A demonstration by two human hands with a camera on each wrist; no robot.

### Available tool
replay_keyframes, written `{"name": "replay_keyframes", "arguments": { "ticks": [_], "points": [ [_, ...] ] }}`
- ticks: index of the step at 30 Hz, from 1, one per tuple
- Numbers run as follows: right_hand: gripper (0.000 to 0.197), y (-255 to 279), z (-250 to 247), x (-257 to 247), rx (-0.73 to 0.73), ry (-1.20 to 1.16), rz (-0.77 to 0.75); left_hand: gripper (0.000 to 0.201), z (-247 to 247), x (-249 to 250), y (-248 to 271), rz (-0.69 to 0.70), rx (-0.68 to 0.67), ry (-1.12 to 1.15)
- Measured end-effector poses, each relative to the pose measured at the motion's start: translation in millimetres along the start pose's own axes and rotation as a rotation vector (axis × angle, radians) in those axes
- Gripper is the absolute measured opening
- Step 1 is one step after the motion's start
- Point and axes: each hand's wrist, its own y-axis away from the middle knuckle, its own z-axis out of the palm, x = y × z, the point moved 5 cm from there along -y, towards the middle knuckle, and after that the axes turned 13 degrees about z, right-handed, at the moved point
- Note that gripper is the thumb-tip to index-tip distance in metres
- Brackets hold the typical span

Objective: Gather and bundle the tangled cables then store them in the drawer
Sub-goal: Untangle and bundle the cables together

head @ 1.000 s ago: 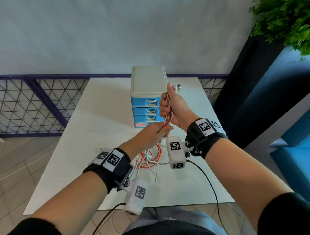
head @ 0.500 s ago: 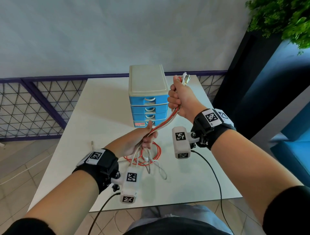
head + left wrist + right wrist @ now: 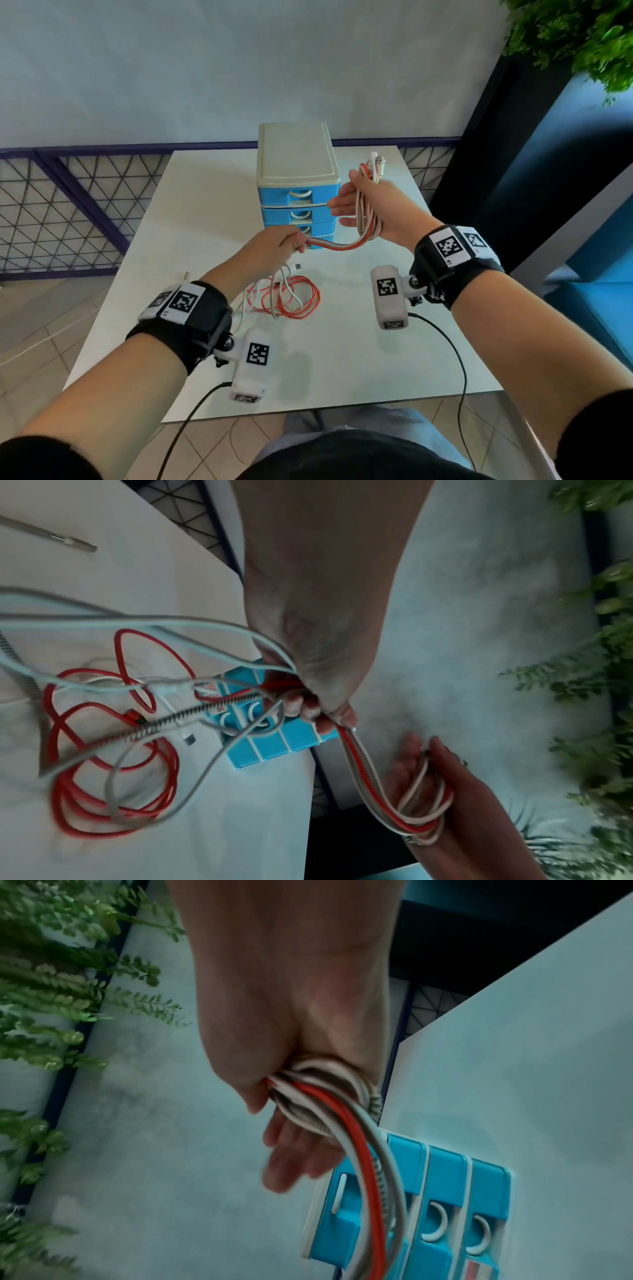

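A bundle of red, white and grey cables sags between my two hands in front of the blue drawer unit. My left hand pinches the bundle at its fingertips. My right hand has its fingers stretched out, with the cables looped round the palm. Its thumb clamps the strands, and the plug ends stick up above it. The rest of the cables lie in loose red and white coils on the white table. All drawers look closed.
A loose plug end lies near the table's left edge. A purple mesh fence runs behind and to the left. A dark panel and a green plant stand to the right. The wrist cameras' black leads hang off the table's front edge.
My right hand has gone from a fist on the cables to outstretched fingers with the cables looped round it. My left hand has moved left and up, drawing the bundle sideways.
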Motion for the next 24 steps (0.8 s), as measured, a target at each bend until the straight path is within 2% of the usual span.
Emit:
{"name": "replay_keyframes", "arguments": {
  "ticks": [4, 8, 13, 15, 16, 18, 21, 24],
  "points": [
    [0.044, 0.7, 13.2, 13.7, -0.099, 0.248, 0.11, 0.023, -9.8, 14.1, -5.4, 0.092, 0.055, -0.223],
    [0.051, 6.8, 29.8, 24.3, -0.289, 0.24, 0.207, 0.019, -14.8, 28.8, -8.9, 0.192, 0.115, -0.264],
    [0.045, 15.8, 46.2, 30.1, -0.412, 0.226, 0.298, 0.017, -16.1, 41.9, -7.2, 0.262, 0.178, -0.232],
    [0.04, 16.6, 49.5, 35.9, -0.436, 0.233, 0.32, 0.012, -16.8, 38.3, -5.8, 0.218, 0.205, -0.135],
    [0.036, 16.4, 49.7, 37.8, -0.418, 0.249, 0.311, 0.017, -17.4, 33.8, -5.8, 0.163, 0.208, -0.052],
    [0.027, 13.4, 47.2, 38.1, -0.355, 0.257, 0.267, 0.028, -16.2, 22.9, -5.8, 0.049, 0.152, 0.094],
    [0.017, 9.7, 44.2, 35.9, -0.293, 0.257, 0.222, 0.024, -12.9, 13.4, -3.0, -0.014, 0.017, 0.246],
    [0.01, 7.7, 39.6, 33.5, -0.217, 0.247, 0.207, 0.02, -9.9, 2.2, 4.2, -0.012, -0.126, 0.195]
  ]
}}
